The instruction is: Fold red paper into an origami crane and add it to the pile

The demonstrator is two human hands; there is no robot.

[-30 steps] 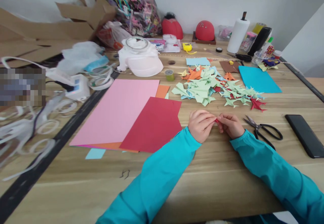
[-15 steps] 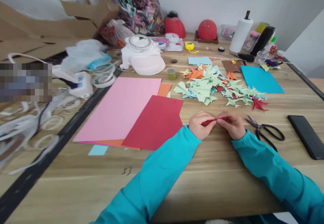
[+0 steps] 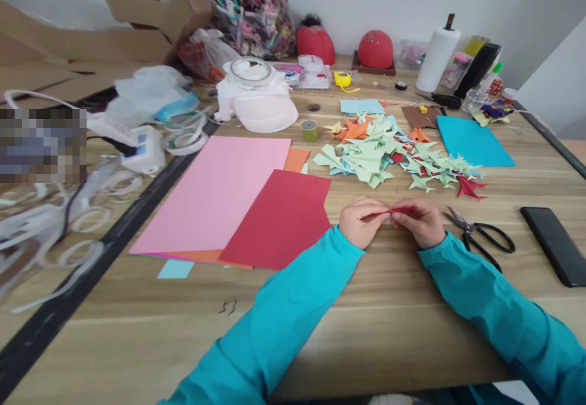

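Observation:
Between my hands is a small folded piece of red paper point(image 3: 390, 211), narrow and mostly covered by fingers. My left hand point(image 3: 359, 222) pinches its left end, and my right hand point(image 3: 422, 222) pinches the right end, fingertips nearly meeting. Black-handled scissors point(image 3: 476, 228) lie partly open just right of my right hand. Beyond my hands spreads a pile of folded paper shapes point(image 3: 370, 149), mostly pale green, with a red folded one point(image 3: 470, 188) at its near right edge. Left of my left hand, a red paper sheet point(image 3: 284, 222) overlaps a pink sheet point(image 3: 220, 185).
A black phone point(image 3: 553, 243) lies at the right. Farther back are a blue sheet point(image 3: 473, 141), a small green-yellow tub point(image 3: 309, 130), a yellow tape measure point(image 3: 342, 79) and a red pincushion point(image 3: 375, 49). White cables point(image 3: 55, 228) and a cardboard box point(image 3: 91, 51) take up the left side.
Both hands keep their pinch on the red paper and have shifted only slightly, with the paper's visible strip looking flatter. The camera view has moved a little.

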